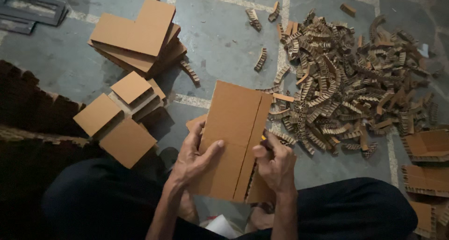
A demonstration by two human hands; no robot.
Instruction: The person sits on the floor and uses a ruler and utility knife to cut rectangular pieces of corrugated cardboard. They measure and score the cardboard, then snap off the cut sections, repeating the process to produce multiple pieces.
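Gripped at lower centre of the frame, the cardboard sheet [234,137] is clasped by the left hand [194,156]; the right hand [276,163] is closed on a small tool at its right edge, beside the scrap pile [351,81].

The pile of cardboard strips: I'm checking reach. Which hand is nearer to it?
Right. The right hand sits just below the strip pile; the left hand is across the held cardboard sheet.
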